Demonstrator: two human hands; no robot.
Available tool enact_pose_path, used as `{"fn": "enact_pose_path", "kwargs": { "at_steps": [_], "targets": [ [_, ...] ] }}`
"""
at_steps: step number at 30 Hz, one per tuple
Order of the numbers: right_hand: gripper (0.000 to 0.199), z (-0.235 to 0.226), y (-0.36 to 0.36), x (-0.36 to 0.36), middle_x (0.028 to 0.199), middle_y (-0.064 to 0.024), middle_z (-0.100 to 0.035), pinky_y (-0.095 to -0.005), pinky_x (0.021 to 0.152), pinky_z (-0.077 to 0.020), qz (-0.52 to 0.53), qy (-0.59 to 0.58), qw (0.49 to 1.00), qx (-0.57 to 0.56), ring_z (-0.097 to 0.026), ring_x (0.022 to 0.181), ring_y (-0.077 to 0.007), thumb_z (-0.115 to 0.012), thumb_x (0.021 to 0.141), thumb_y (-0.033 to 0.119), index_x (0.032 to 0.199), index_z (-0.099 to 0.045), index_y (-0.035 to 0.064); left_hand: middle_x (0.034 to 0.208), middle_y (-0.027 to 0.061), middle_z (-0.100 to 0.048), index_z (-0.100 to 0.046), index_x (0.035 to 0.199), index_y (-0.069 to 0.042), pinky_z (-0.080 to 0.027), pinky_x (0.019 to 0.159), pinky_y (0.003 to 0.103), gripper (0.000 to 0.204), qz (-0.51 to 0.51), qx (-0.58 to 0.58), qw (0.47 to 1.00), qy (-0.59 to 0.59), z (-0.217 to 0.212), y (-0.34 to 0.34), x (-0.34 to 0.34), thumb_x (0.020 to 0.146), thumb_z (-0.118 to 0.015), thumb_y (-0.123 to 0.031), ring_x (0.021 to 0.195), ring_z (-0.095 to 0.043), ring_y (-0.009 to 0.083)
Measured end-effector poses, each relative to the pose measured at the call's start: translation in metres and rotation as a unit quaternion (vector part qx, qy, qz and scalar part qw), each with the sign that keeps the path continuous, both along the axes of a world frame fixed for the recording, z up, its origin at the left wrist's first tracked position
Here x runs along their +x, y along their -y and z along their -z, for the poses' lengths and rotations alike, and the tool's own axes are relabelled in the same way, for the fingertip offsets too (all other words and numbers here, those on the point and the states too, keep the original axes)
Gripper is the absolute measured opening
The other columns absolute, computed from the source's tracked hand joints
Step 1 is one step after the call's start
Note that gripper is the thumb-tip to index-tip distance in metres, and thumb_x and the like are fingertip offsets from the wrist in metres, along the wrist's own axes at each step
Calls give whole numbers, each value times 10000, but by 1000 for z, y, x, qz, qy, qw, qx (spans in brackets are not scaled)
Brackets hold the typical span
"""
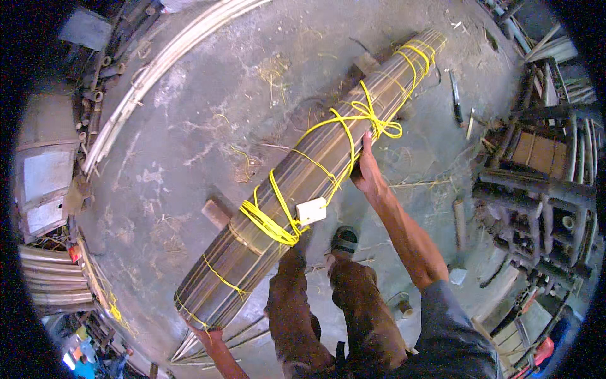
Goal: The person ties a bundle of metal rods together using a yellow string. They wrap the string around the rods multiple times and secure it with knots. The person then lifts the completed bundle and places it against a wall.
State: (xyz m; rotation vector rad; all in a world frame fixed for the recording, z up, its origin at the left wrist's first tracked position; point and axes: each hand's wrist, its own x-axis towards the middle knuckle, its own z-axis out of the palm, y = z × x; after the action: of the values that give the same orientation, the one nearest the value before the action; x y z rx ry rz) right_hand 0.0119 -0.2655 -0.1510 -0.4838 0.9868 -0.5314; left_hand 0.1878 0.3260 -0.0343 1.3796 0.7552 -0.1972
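A long roll of thin brown bamboo slats lies slantwise before me, from the near left to the far right. Yellow cord wraps it in several places, with a loose bow near its middle. From the cord hangs a small white tag. My left hand grips the roll's near end, its fingers partly hidden beneath. Farther along, my right hand holds the right side, thumb up near the bow and fingers out of sight under the roll.
Wooden blocks show beside the roll. A dark long blade-like tool lies on the concrete floor at the right. Long pale bamboo strips curve along the left. Stacked bamboo and a wooden frame stand at the right. My feet are below the roll.
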Motion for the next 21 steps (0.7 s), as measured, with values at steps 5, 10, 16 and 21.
{"fn": "enact_pose_path", "kwargs": {
  "at_steps": [5, 10, 16, 21],
  "targets": [
    [811, -15, -19, 25, 1426, -107, -427, -456, 1065, -380, -60, 131, 989, 45, -427, 1293, -276, -373, 880, 705, 1435, -346, 115, 1409, 125, -346, -324, 1387, -36, -239, 1087, 425, 736, -25, 7, 993, 111, -84, 30, -15, 920, -331, -605, 1296, -320, 287],
    [773, 2, -41, 34, 1406, -99, -440, -466, 1018, -432, -33, 199, 977, 62, -448, 1270, -284, -392, 885, 691, 1419, -363, 133, 1442, 127, -292, -282, 1406, -22, -199, 1105, 402, 739, -12, -50, 967, 250, -145, 122, -12, 937, -295, -592, 1327, -269, 275],
    [718, 49, 12, 29, 1063, -34, -636, -413, 787, -552, -147, 130, 978, 70, -637, 917, -211, -380, 874, 717, 1345, -428, 177, 1481, 129, -227, -231, 1429, -5, -150, 1127, 374, 742, 82, -178, 918, 344, -167, 272, 13, 956, -253, -576, 1365, -207, 261],
    [694, 61, 47, -20, 1112, -84, -569, -407, 807, -511, -122, -92, 941, -303, -590, 962, -231, -464, 869, 615, 1356, -371, 129, 1514, 131, -173, -189, 1448, 10, -109, 1145, 350, 745, 147, -228, 858, 437, -180, 385, -6, 972, -217, -562, 1396, -156, 249]
  ]
}}
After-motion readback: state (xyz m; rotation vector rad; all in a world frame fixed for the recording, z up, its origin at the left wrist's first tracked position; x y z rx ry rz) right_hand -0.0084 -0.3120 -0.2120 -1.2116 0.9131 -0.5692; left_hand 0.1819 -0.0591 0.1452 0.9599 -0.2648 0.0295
